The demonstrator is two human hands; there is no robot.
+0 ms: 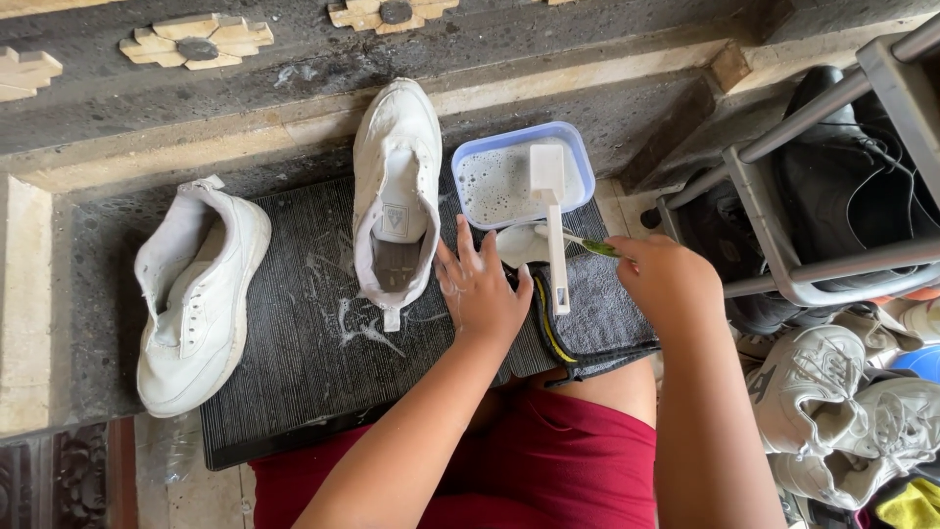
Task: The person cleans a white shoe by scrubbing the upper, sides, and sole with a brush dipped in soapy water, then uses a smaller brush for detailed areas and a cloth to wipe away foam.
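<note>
- Now the left hand (pixel 482 286) is spread flat, with the fingers wide apart, and it presses down on something pale just in front of the gray towel (pixel 602 312); what lies under the palm I cannot tell exactly.
- The right hand (pixel 664 277) is closed around a thin toothbrush (pixel 586 243) with a green handle, and the brush end points to the left, toward a white foamy piece (pixel 524 245) near the left hand.
- Just beyond both hands stands a rectangular plastic tub (pixel 578 157) with a blue rim, full of soapy water with bubbles.
- A white scrub brush (pixel 550 211) with a long handle rests over the tub's near edge, its head above the foam and its handle reaching down to the towel.
- To the left of the tub, one white sneaker (pixel 397 186) stands upright on the dark ribbed mat (pixel 294 362), with its opening toward the person and some foam on the mat beside it.
- Further left, a second white sneaker (pixel 196 294) lies tilted on its side at the mat's edge.
- At the right, a metal shoe rack (pixel 783 245) holds dark shoes, and more pale shoes are piled below it.
</note>
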